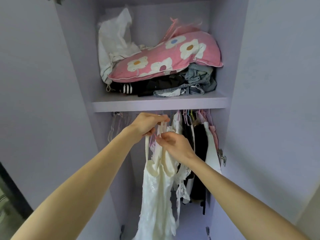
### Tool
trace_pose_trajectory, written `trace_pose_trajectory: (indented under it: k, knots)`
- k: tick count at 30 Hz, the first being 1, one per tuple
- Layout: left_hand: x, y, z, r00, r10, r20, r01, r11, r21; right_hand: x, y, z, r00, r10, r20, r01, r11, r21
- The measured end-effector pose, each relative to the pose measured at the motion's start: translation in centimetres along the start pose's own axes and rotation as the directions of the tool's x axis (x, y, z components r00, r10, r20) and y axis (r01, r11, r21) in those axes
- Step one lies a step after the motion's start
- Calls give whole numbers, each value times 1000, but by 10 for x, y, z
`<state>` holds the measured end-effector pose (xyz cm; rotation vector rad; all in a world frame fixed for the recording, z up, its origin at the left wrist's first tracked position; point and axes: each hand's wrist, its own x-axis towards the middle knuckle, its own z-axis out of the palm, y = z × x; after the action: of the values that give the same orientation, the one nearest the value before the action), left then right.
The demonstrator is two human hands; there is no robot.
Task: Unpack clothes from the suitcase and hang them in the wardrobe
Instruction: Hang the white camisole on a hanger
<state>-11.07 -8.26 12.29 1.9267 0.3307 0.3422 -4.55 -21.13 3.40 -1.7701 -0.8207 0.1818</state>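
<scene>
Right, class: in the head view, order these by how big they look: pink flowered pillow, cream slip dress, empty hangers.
Joint largest: pink flowered pillow and cream slip dress look alike; the dress hangs nearer the camera, so no ranking.
Smallest: empty hangers.

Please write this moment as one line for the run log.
phase: hanging | left hand: grips strap of white dress | right hand: pinches strap | place: under shelf, beside hung clothes
</scene>
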Motion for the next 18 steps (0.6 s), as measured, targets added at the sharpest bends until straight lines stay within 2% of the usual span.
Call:
trace_pose_trajectory:
  k: [2,5,7,9,12,15,18]
  knots:
    - [4,-6,-3,999,-20,-44,23,998,57,5,-5,-1,999,21,-32,-20,999,38]
    - [8,-18,-20,991,-76,-111,90,988,122,14,-9,-20,981,159,-114,-112,933,341]
    - [10,-26,-34,980,-122,-158,129,991,37,20,-11,-38,956,213,-203,-112,901,419]
    - [11,-33,-43,970,-160,-184,148,986,-77,24,-16,-52,941,219,-259,-94,903,419]
    - [11,-37,-42,981,-168,-96,141,960,-243,21,-29,-63,967,192,-169,-96,883,459]
    - [6,-29,-22,992,-113,48,121,974,-190,21,-39,-68,997,74,-6,-65,904,422]
    - [4,-28,2,985,-93,146,113,984,-137,28,-37,-71,993,-86,-83,96,987,128]
